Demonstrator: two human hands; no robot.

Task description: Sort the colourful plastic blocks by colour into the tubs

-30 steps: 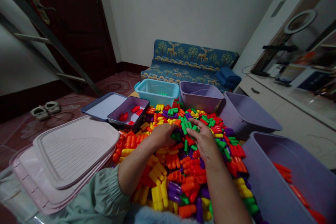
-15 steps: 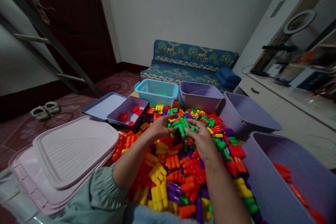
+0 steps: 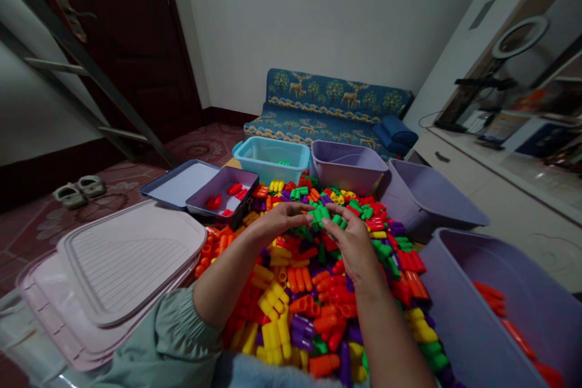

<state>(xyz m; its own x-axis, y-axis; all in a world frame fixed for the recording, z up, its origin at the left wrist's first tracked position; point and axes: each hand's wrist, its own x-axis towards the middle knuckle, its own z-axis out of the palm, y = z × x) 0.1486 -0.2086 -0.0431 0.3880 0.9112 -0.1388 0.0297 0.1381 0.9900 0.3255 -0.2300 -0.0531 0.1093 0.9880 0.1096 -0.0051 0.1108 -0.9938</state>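
My left hand (image 3: 282, 218) reaches over the heap with its fingers and thumb closed on the left side of several green plastic building pieces (image 3: 319, 214). From the right, my right hand (image 3: 351, 233) grips the same green pieces between thumb and fingers. Both hands are near each other just above the pile. Around and below them lies a heap of bullet-shaped building pieces (image 3: 299, 279) in red, orange, yellow, purple and green. The fingers partly hide the held pieces, so how they join cannot be made out.
Behind the heap stand a light blue bin (image 3: 271, 157) and a purple bin (image 3: 348, 165). Two more bins (image 3: 411, 197) line the right side, the nearer (image 3: 454, 291) holding orange-red pieces. At left are an opened case (image 3: 207, 191) with red pieces and stacked lids (image 3: 131, 260).
My left hand has moved right and its fingers have closed in on the green pieces. Another green piece behind that hand has come into view. My right hand has hardly moved.
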